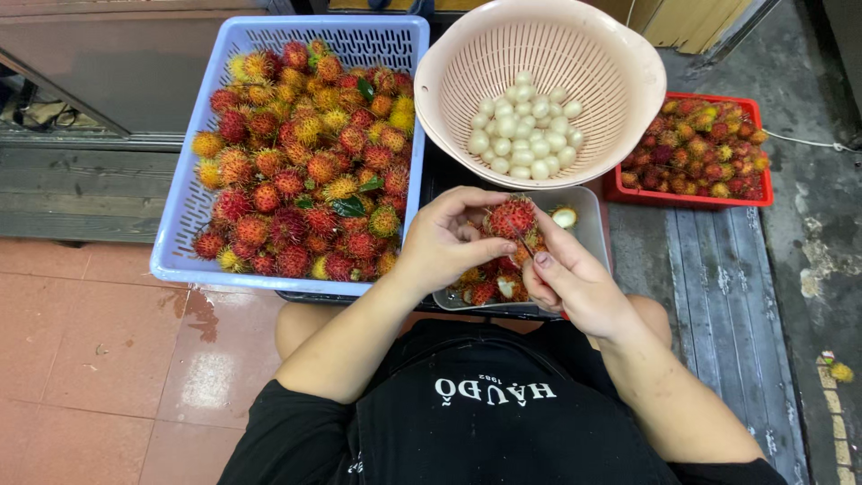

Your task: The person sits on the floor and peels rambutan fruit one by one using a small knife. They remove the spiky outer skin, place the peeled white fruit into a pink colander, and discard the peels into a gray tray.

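Head view: your left hand (444, 241) grips the rambutan (511, 217), right hand (575, 283) pinches a small blade (523, 243); one slip nicks your fingers.

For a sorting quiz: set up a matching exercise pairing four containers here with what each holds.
Containers:
1. blue basket
2. beige colander
3. red crate
4. grey tray

Contents:
A. peeled white fruit
B. rambutan peels and scraps, under both hands
C. large heap of whole rambutans with leaves
D. smaller batch of whole rambutans

Pairs: 1-C, 2-A, 3-D, 4-B
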